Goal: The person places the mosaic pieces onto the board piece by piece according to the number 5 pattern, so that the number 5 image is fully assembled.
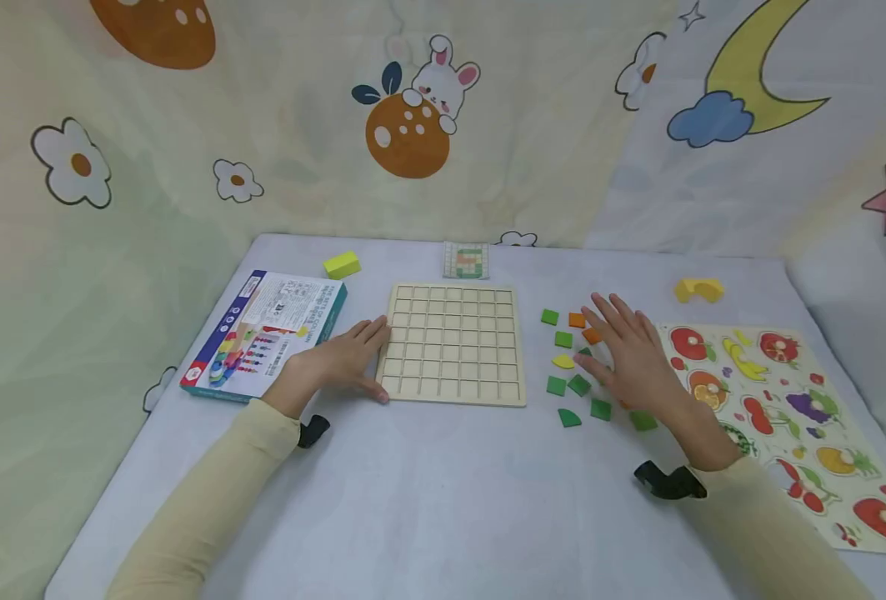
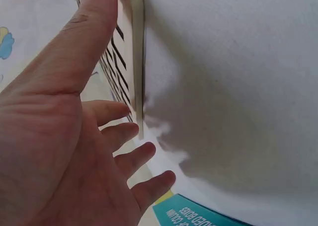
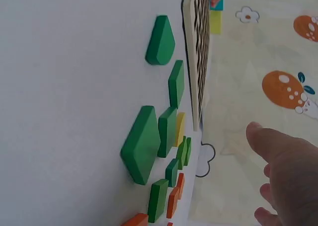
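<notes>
A pale wooden board (image 1: 450,343) with a grid of square recesses lies flat in the middle of the table. My left hand (image 1: 341,358) rests along its left edge, thumb and fingers extended; the left wrist view shows the thumb at the board's edge (image 2: 135,52). Right of the board lie several small tiles: green squares (image 1: 556,385), green rounded-corner pieces (image 1: 569,418), a yellow piece (image 1: 563,362) and orange squares (image 1: 577,320). Over them hovers my right hand (image 1: 633,362), fingers spread and holding nothing, hiding some tiles. In the right wrist view, its thumb stands apart from the green tiles (image 3: 141,146).
A printed box (image 1: 262,333) lies at the left, with a yellow-green block (image 1: 342,265) behind it. A small patterned card (image 1: 466,261) sits behind the board. On the right are a fruit sticker sheet (image 1: 795,417) and a yellow arched block (image 1: 699,290). Printed cloth surrounds the table.
</notes>
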### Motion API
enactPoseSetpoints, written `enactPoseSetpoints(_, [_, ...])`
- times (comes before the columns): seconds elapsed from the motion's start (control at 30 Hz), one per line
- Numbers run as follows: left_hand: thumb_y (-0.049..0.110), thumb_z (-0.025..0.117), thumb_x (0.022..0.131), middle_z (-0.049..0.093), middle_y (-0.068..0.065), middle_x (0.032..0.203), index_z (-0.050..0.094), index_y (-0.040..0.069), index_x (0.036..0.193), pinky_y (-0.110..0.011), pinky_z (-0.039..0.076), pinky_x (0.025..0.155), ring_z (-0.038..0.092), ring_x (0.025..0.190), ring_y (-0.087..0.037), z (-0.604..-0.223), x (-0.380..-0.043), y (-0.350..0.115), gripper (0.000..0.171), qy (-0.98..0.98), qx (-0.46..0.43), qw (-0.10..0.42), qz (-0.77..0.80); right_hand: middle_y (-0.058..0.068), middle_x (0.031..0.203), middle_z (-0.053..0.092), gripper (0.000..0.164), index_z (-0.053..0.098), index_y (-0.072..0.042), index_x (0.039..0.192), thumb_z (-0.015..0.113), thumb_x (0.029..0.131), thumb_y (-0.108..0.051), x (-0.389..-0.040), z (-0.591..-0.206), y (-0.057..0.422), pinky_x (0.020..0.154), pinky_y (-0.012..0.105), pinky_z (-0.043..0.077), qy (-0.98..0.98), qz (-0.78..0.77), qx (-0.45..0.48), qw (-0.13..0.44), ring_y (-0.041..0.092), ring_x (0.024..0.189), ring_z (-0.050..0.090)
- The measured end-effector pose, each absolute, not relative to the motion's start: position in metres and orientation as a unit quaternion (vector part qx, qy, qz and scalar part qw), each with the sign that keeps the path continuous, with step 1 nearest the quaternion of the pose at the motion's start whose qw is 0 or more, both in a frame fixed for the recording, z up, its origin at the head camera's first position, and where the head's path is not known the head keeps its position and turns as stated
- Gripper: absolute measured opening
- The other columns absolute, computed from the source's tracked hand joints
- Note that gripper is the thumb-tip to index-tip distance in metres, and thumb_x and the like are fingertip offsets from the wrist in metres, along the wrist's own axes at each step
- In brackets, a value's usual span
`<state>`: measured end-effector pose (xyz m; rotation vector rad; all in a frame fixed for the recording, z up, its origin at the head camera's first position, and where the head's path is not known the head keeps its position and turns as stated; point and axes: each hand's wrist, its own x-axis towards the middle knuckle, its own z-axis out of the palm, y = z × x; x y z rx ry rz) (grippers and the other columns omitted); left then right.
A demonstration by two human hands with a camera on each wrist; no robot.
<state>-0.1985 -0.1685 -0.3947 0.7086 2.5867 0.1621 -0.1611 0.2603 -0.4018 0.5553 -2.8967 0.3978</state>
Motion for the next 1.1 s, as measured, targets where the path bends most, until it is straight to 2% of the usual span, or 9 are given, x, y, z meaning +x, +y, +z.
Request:
enactPoseSetpoints(0.2, [0.056,0.073,0.078,-0.002,-0.013,0.164,0.009,0.005,0.156,-0.052,0.016,0.122,0.004,0.151,-0.039,-0.394,-0.204,-0.168,0.113,0.936,0.244,0.245,0.073,0.023,0.154,0.031,0.066,0.037,0.001,0.146,0.065,0.092,-0.023,-0.186,-0.401,0.264,0.114,0.067,0.019,-0.966,0.167,0.181,0.078,0.043,0.144,0.022])
enactPoseSetpoints(0.4, [0.052,0.074,0.078,-0.002,-0.011,0.165,0.010,0.006,0.156,-0.052,0.018,0.122,0.004,0.151,-0.037,-0.391,-0.211,-0.171,0.110,0.935,0.247,0.241,0.086,0.025,0.148,0.041,0.059,0.045,0.002,0.141,0.067,0.091,-0.019,-0.214,-0.401,0.251,0.113,0.065,0.024,-0.961,0.194,0.187,0.069,0.044,0.140,0.030])
enactPoseSetpoints(0.63, [0.049,0.074,0.079,0.002,-0.011,0.165,0.014,0.008,0.156,-0.053,0.020,0.121,0.005,0.151,-0.037,-0.393,-0.212,-0.174,0.106,0.934,0.241,0.246,0.100,0.022,0.147,0.044,0.060,0.045,-0.003,0.143,0.065,0.092,-0.027,-0.243,-0.410,0.232,0.114,0.063,0.021,-0.975,0.168,0.148,-0.019,0.042,0.139,0.033])
enactPoseSetpoints(0.73, [0.048,0.075,0.079,0.002,-0.010,0.165,0.014,0.008,0.156,-0.053,0.021,0.120,0.005,0.151,-0.036,-0.393,-0.211,-0.173,0.106,0.933,0.237,0.249,0.107,0.020,0.144,0.048,0.058,0.046,-0.005,0.142,0.064,0.092,-0.029,-0.250,-0.414,0.226,0.113,0.062,0.023,-0.981,0.131,0.134,-0.043,0.041,0.137,0.038])
enactPoseSetpoints(0.93, [0.046,0.076,0.078,0.002,-0.010,0.165,0.015,0.008,0.156,-0.054,0.022,0.120,0.006,0.151,-0.036,-0.393,-0.209,-0.171,0.106,0.934,0.231,0.251,0.108,0.017,0.131,0.062,0.046,0.057,-0.005,0.134,0.067,0.091,-0.018,-0.255,-0.416,0.221,0.110,0.059,0.032,-0.984,0.129,0.124,-0.021,0.037,0.127,0.052])
enactPoseSetpoints(1.1, [0.046,0.076,0.078,0.001,-0.009,0.165,0.015,0.008,0.156,-0.054,0.021,0.120,0.006,0.151,-0.036,-0.397,-0.206,-0.172,0.106,0.934,0.227,0.256,0.106,0.018,0.124,0.065,0.044,0.058,-0.004,0.132,0.066,0.091,-0.015,-0.255,-0.419,0.214,0.106,0.055,0.040,-0.979,0.151,0.137,-0.019,0.036,0.120,0.057])
